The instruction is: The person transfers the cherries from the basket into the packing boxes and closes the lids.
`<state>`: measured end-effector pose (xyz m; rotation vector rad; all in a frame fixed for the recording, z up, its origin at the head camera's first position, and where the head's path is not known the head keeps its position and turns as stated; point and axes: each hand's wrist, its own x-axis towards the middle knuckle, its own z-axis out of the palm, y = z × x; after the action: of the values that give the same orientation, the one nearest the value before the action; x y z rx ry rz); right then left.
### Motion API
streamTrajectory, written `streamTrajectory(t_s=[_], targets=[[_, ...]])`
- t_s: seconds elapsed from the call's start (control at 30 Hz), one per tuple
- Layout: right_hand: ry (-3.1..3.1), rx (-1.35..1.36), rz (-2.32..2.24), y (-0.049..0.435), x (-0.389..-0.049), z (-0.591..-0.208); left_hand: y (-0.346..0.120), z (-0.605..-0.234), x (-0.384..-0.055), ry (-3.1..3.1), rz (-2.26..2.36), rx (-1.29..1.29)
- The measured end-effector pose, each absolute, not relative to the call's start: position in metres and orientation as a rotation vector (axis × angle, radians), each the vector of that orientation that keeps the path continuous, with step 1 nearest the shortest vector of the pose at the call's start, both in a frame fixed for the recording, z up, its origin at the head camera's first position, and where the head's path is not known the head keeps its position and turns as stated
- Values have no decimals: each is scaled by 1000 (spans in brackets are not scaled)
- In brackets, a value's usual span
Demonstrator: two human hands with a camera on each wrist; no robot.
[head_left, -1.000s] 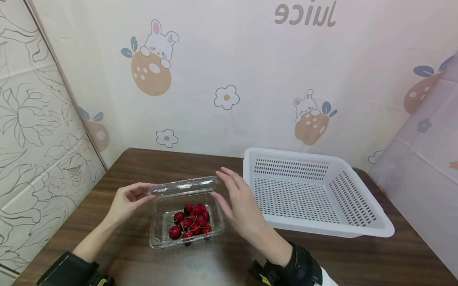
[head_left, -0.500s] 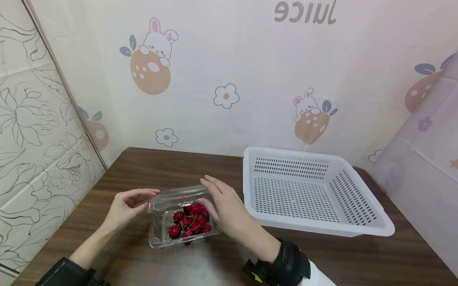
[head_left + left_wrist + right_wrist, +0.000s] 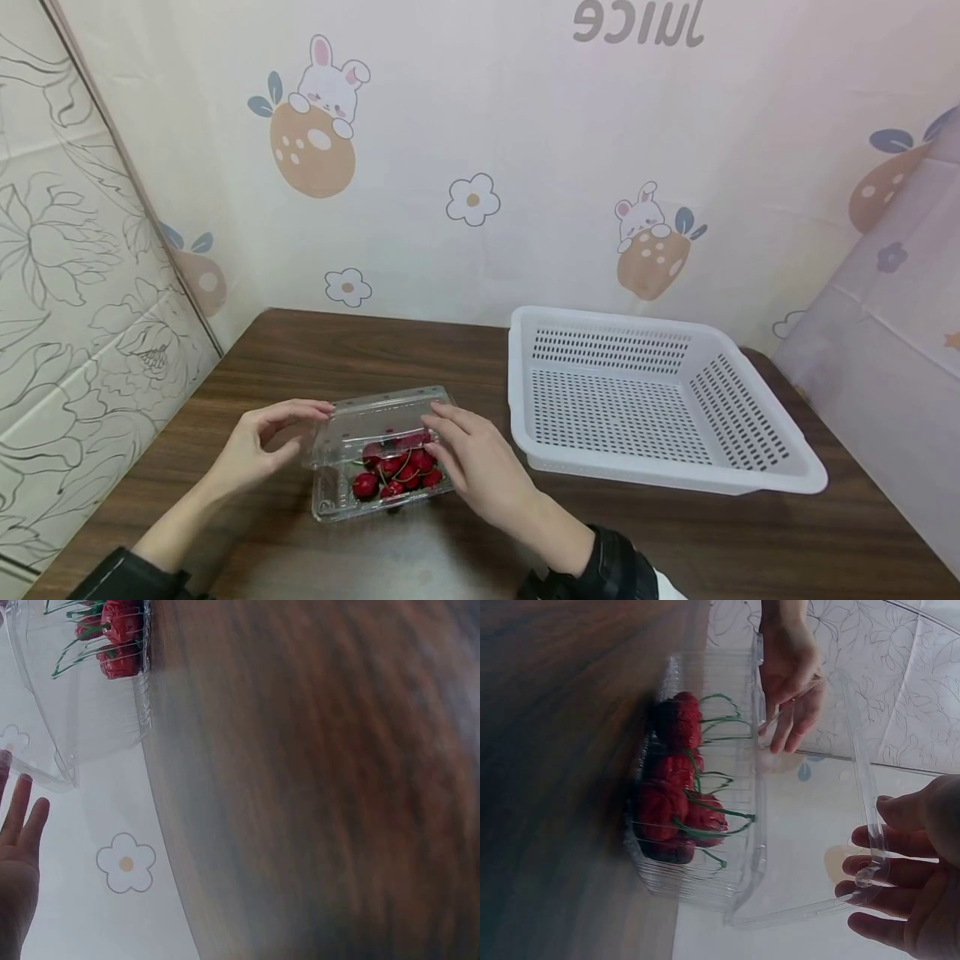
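Observation:
In the head view a clear plastic clamshell box (image 3: 330,497) sits on the table left of the middle. Several red cherries (image 3: 365,486) with green stems lie inside it. Its hinged lid (image 3: 367,425) is partly lowered, tilted over the cherries. My left hand (image 3: 251,442) is at the lid's left edge, fingertips touching or very near it. At the opposite edge is my right hand (image 3: 483,467); its loosely bent fingers touch the lid in the right wrist view, without a plain grip. In the left wrist view my left fingers (image 3: 30,825) look nearly straight.
A white perforated plastic basket (image 3: 615,417) stands on the right of the brown wooden table (image 3: 375,333). Behind rises a printed curtain (image 3: 480,108) with rabbits and flowers. Another flower-patterned sheet (image 3: 82,275) hangs at the left.
The lid has swung from near upright down toward the cherries. My right hand has moved left and lower along with it; the left hand has shifted slightly. Box and basket stay in place.

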<state>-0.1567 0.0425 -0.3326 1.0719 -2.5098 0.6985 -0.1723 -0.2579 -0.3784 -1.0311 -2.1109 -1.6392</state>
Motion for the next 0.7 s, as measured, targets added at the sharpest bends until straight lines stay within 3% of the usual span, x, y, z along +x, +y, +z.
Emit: streamTrajectory(t_s=[0.3, 0.57, 0.7], targets=[[-2495, 1066, 675, 46, -150, -345, -247, -376, -169, -2205, -1406, -831], [-2503, 1071, 686, 48, -146, -354, -231, -366, -154, -2313, -1258, -279], [-2514, 1065, 692, 48, -145, -358, -226, -360, -144, -2448, -1237, -146]])
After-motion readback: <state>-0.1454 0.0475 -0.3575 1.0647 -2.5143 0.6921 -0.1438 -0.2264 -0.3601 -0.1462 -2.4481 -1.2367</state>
